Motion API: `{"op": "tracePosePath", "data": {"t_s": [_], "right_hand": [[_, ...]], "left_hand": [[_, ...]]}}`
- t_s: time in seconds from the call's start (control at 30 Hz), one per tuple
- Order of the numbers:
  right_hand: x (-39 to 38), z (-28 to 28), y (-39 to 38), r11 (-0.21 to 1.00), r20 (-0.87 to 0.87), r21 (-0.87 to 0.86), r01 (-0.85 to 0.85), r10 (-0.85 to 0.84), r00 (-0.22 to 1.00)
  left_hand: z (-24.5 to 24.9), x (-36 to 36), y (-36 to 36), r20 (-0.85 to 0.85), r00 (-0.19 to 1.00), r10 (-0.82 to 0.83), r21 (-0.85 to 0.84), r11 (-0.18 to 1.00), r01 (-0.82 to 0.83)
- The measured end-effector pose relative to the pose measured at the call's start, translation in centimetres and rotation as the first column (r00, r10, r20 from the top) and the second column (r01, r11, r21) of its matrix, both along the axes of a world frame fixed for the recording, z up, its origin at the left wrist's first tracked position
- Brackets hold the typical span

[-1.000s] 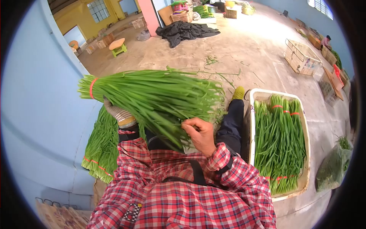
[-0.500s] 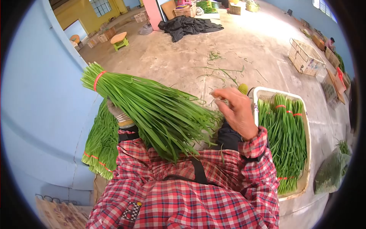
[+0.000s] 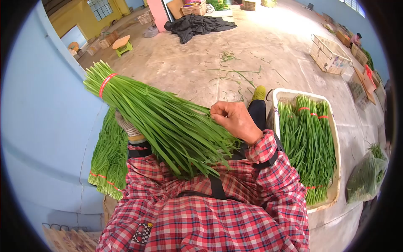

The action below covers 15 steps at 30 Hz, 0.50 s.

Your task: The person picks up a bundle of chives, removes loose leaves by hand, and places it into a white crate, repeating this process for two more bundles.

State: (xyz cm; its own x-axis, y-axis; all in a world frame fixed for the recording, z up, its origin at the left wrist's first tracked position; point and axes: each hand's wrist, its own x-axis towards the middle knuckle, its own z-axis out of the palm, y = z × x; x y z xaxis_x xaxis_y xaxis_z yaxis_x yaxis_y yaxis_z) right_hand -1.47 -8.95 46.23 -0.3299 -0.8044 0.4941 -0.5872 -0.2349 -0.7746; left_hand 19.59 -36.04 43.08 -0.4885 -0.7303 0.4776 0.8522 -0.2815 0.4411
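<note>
A large bunch of garlic chives [image 3: 163,115], bound near its cut ends by a red band, lies slanted across my front. My left hand [image 3: 125,125], in a striped knit glove, supports it from beneath; the bunch covers most of those fingers. At the upper right edge of the leaves, my bare right hand [image 3: 236,119] is closed in a pinch on leaf tips, with its thumb and forefinger together. Below my left wrist, more banded chives [image 3: 107,157] are piled against the blue wall. To my right, a white plastic crate [image 3: 336,168] holds several banded bunches.
Loose leaves [image 3: 235,73] litter the concrete floor ahead. Farther off are a black cloth [image 3: 199,26], a small stool [image 3: 122,44] and another crate [image 3: 329,54]. A plastic bag of greens [image 3: 365,178] stands at right; a person [image 3: 356,40] sits at the far right.
My right hand has moved left and down onto the bunch's edge, its fingers going from apart to pinched. The view has shifted slightly, and a yellow-green shoe shows more fully.
</note>
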Motion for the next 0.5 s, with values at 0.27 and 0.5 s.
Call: {"op": "tracePosePath", "data": {"t_s": [0.27,0.5], "right_hand": [[1.9,-1.5,0.1,0.992,0.266,-0.002,0.128,-0.123,0.956],[-4.4,-4.2,4.1,0.973,0.524,-0.103,0.208,-0.124,0.843]], "left_hand": [[-1.0,-0.1,0.5,-0.098,0.995,-0.005,0.020,1.000,0.007],[-4.0,3.0,-4.1,-0.163,0.981,-0.108,0.017,0.994,0.112]]}}
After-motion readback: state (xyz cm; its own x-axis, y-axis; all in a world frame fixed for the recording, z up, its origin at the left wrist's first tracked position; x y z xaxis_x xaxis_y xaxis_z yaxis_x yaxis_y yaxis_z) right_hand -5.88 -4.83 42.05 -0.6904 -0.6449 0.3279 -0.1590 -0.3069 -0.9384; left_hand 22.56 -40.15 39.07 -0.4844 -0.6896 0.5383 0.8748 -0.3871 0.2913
